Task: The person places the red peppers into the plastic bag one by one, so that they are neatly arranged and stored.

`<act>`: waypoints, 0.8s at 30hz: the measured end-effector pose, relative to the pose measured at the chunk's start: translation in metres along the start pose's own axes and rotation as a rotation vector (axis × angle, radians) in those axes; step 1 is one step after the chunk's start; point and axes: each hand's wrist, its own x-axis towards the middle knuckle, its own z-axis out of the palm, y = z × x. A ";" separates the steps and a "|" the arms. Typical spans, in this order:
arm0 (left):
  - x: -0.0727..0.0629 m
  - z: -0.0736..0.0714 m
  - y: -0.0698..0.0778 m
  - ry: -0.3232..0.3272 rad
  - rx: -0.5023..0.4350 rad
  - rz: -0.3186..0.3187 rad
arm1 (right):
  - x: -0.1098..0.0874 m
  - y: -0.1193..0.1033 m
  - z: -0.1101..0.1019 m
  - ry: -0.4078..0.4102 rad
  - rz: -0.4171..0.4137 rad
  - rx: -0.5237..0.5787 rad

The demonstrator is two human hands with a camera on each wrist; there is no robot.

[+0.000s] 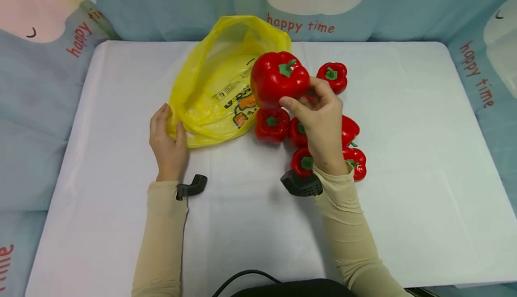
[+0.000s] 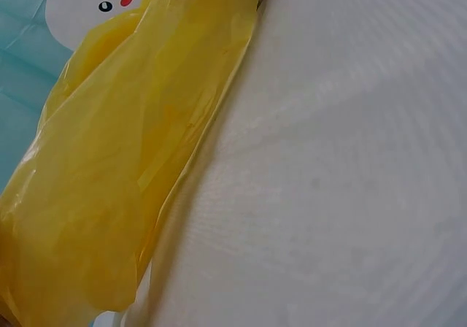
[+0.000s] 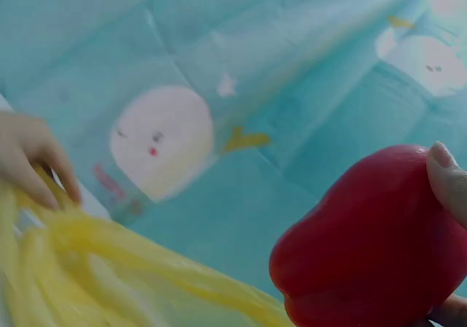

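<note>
My right hand (image 1: 326, 128) grips a large red bell pepper (image 1: 270, 84) with a green stem, lifted above the table at the right side of a yellow plastic bag (image 1: 198, 77). In the right wrist view that pepper (image 3: 365, 247) is close up, with a thumb on its side. My left hand (image 1: 169, 149) pinches the near left edge of the bag, whose mouth gapes wide. Bag plastic (image 2: 124, 152) fills the left of the left wrist view. More peppers lie by the bag, including one (image 1: 272, 126) below the lifted one; my right hand partly hides some.
A single bell pepper (image 1: 333, 76) lies at the back, right of the bag. Others, such as one pepper (image 1: 357, 162), are beside my right wrist. A white cloth covers the table (image 1: 420, 162), and blue printed curtains (image 1: 181, 1) hang around it. A black cable (image 1: 246, 272) crosses the front edge.
</note>
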 end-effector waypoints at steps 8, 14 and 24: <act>0.001 -0.001 0.002 0.002 -0.015 -0.006 | -0.002 0.017 0.052 -0.087 0.109 0.011; 0.000 -0.003 0.002 -0.020 0.019 -0.007 | 0.001 0.035 0.077 -0.107 0.125 -0.056; 0.000 -0.004 0.003 -0.017 -0.002 0.001 | 0.010 0.076 0.109 -0.056 0.222 -0.070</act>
